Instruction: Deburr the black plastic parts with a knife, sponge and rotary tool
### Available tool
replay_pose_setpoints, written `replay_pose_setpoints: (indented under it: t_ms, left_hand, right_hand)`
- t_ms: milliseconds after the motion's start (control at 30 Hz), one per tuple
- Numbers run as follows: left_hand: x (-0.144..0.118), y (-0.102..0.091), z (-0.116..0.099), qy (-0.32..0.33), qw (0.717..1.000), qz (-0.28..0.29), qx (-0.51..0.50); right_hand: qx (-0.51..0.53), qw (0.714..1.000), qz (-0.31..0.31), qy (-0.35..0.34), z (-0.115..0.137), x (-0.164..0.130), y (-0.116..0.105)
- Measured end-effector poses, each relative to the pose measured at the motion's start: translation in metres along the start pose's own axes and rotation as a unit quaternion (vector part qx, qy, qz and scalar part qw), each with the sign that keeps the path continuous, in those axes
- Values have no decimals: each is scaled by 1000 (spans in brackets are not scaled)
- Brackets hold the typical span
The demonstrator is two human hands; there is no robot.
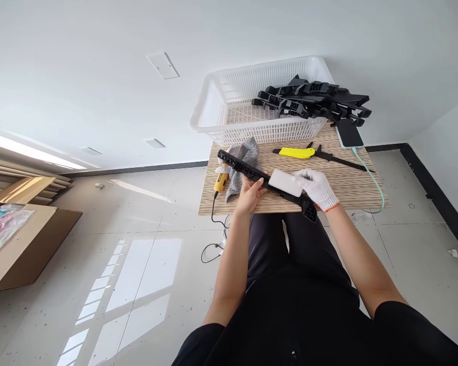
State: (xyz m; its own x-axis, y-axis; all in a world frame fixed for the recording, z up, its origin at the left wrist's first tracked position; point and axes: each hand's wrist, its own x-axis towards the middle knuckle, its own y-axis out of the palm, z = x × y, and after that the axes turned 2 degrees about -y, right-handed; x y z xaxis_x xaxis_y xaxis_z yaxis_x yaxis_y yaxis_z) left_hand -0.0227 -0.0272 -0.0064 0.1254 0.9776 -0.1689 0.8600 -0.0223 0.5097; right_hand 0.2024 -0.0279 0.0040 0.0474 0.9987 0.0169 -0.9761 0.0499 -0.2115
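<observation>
My bare left hand [249,195] is closed around the middle of a long black plastic trim piece [232,160], held slantwise over the near side of the table. My right hand [317,189], in a white knit glove, grips the end of a white sponge [286,183]. The sponge lies against the right half of the trim piece and covers part of it. Left of my hands, a grey cloth [247,152] sits partly beneath the piece. Beside it is a yellow corded tool [221,180], its upper end hidden.
A white plastic basket [209,101] with several black trim pieces [305,99] stands at the back of the table [351,195]. A yellow utility knife [296,152], a black caliper [338,158] and a phone [349,134] on a green cable lie right. A cardboard box [34,239] stands on the left floor.
</observation>
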Motion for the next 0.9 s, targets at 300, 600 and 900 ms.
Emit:
replay_pose_setpoints:
  t_ms: [300, 600, 900]
  left_hand:
    - [0, 0, -1, -6, 1000, 9, 3]
    - [1, 4, -3, -54, 998, 2, 27]
    - [1, 5, -1, -43, 999, -6, 23]
  right_hand:
    - [70, 995, 25, 63, 4, -1, -1]
    - [47, 996, -3, 76, 9, -1, -2]
    - [52, 995, 35, 82, 9, -1, -4]
